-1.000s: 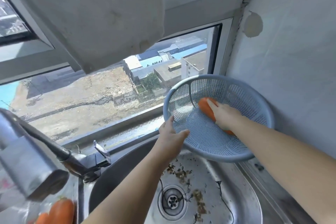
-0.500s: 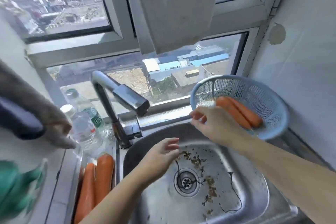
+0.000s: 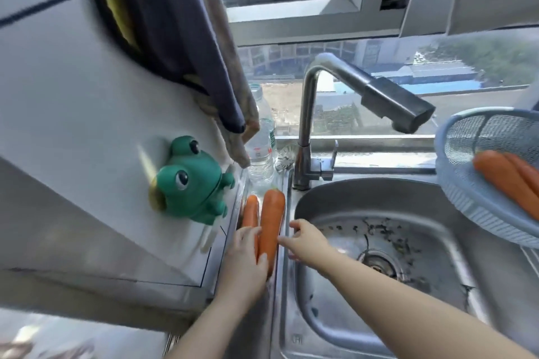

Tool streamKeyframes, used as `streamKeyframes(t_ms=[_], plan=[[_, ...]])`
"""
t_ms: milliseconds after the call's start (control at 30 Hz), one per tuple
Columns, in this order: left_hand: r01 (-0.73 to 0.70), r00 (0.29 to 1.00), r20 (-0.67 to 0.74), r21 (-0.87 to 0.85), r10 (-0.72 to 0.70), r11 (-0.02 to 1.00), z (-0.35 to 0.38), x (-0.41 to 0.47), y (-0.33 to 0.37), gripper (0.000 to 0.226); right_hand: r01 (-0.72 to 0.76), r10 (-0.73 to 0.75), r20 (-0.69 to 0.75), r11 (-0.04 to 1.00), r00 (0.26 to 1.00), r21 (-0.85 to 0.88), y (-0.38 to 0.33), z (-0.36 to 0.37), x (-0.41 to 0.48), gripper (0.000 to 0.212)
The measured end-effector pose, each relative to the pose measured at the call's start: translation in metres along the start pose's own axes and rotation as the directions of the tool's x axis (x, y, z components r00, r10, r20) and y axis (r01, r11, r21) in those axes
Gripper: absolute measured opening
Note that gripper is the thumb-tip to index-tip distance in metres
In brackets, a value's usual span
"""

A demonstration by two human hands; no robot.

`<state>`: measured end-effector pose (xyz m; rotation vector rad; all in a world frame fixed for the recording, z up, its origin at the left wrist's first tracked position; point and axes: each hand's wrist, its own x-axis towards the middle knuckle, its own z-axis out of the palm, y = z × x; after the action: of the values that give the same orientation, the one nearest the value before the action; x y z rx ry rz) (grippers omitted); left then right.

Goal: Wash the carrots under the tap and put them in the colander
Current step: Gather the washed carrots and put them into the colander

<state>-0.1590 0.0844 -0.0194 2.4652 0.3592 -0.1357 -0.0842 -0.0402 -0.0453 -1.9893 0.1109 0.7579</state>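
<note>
Two unwashed carrots lie side by side on the steel ledge left of the sink: a thick carrot (image 3: 272, 220) and a thinner carrot (image 3: 250, 211). My left hand (image 3: 244, 265) grips the near end of the thick carrot, thumb on its right side and fingers between the two. Just right of that carrot, my right hand (image 3: 306, 243) hovers over the sink rim, its fingers spread and holding nothing. The blue colander (image 3: 463, 207) sits tilted at the right edge with two orange carrots (image 3: 501, 181) in it. The tap (image 3: 388, 99) reaches over the sink (image 3: 437, 242); no water is seen running.
A green frog holder (image 3: 192, 181) sticks to the left wall. Towels (image 3: 186, 38) hang above it. A plastic bottle (image 3: 261, 151) stands behind the carrots. Dirt flecks lie around the drain (image 3: 379, 265). The window sill runs behind the tap.
My right hand left the colander, where two carrots now lie, and crossed the sink to the left. My left hand moved from over the sink to grip the thick carrot. The view swung left.
</note>
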Motion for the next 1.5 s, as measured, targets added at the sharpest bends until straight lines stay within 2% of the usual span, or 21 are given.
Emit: streamKeyframes(t_ms=[67, 167, 333, 433, 567, 700, 833, 967, 1067, 1133, 1200, 1300, 1400, 1433, 1467, 1500], plan=[[0.056, 0.998, 0.012, 0.059, -0.057, 0.997, 0.003, 0.001, -0.004, 0.058, -0.016, 0.012, -0.066, 0.998, 0.998, -0.057, -0.004, 0.013, 0.011, 0.066], [0.106, 0.994, -0.01, 0.132, -0.106, 0.986, 0.003, 0.004, -0.003, 0.064, 0.001, -0.011, -0.131, 0.997, 0.991, -0.075, -0.011, 0.024, 0.018, 0.066], [0.089, 0.994, -0.065, 0.09, -0.083, 0.992, 0.003, 0.011, -0.001, 0.059, -0.09, 0.079, -0.187, 0.995, 0.979, -0.048, -0.015, 0.04, 0.027, 0.073], [0.094, 0.994, -0.063, 0.068, -0.09, 0.993, 0.002, 0.016, -0.001, 0.057, -0.105, 0.085, -0.222, 0.991, 0.971, -0.082, -0.015, 0.04, 0.03, 0.066], [0.096, 0.995, -0.02, 0.009, -0.096, 0.995, 0.002, 0.017, -0.001, 0.059, -0.1, 0.084, -0.212, 0.993, 0.974, -0.068, -0.017, 0.032, 0.032, 0.044], [0.116, 0.993, 0.007, 0.08, -0.117, 0.99, 0.009, 0.02, -0.004, 0.074, -0.098, 0.095, -0.213, 0.995, 0.972, -0.005, -0.016, 0.027, 0.032, 0.023], [0.095, 0.995, -0.006, 0.095, -0.095, 0.991, 0.016, 0.029, -0.01, 0.074, -0.094, 0.123, -0.167, 0.98, 0.978, 0.174, -0.013, 0.012, 0.026, 0.013], [0.108, 0.993, 0.041, 0.118, -0.113, 0.987, 0.021, 0.027, -0.003, 0.069, -0.128, 0.137, 0.006, 0.903, 0.99, 0.411, -0.009, -0.013, 0.007, 0.014], [0.097, 0.994, 0.034, 0.171, -0.104, 0.981, 0.025, 0.028, -0.001, 0.067, -0.07, 0.025, 0.131, 0.934, 0.991, 0.35, 0.0, -0.038, -0.007, 0.016], [0.113, 0.992, 0.044, 0.132, -0.119, 0.985, 0.023, 0.031, 0.0, 0.071, -0.035, -0.005, 0.148, 0.962, 0.989, 0.27, 0.006, -0.053, -0.015, 0.028], [0.12, 0.992, 0.034, 0.04, -0.121, 0.992, 0.017, 0.031, 0.007, 0.074, -0.009, -0.004, 0.098, 0.99, 0.995, 0.14, 0.01, -0.064, -0.022, 0.039], [0.143, 0.989, 0.048, -0.101, -0.139, 0.985, -0.001, 0.031, 0.022, 0.073, 0.078, -0.071, -0.076, 0.992, 0.995, 0.101, 0.022, -0.078, -0.03, 0.026], [0.204, 0.961, 0.237, -0.276, -0.139, 0.939, -0.017, 0.029, 0.041, 0.081, 0.153, -0.109, -0.262, 0.976, 0.959, 0.155, 0.033, -0.093, -0.042, 0.043], [0.206, 0.947, 0.295, -0.265, -0.124, 0.942, -0.02, 0.027, 0.05, 0.083, 0.162, -0.106, -0.31, 0.974, 0.945, 0.16, 0.037, -0.099, -0.045, 0.045], [0.14, 0.942, 0.327, -0.168, -0.079, 0.976, -0.019, 0.023, 0.059, 0.08, 0.158, -0.094, -0.344, 0.974, 0.934, 0.161, 0.042, -0.105, -0.048, 0.044], [0.0, 0.94, 0.34, 0.028, -0.009, 1.0, -0.016, 0.019, 0.068, 0.068, 0.15, -0.078, -0.371, 0.974, 0.925, 0.169, 0.045, -0.11, -0.051, 0.042]])
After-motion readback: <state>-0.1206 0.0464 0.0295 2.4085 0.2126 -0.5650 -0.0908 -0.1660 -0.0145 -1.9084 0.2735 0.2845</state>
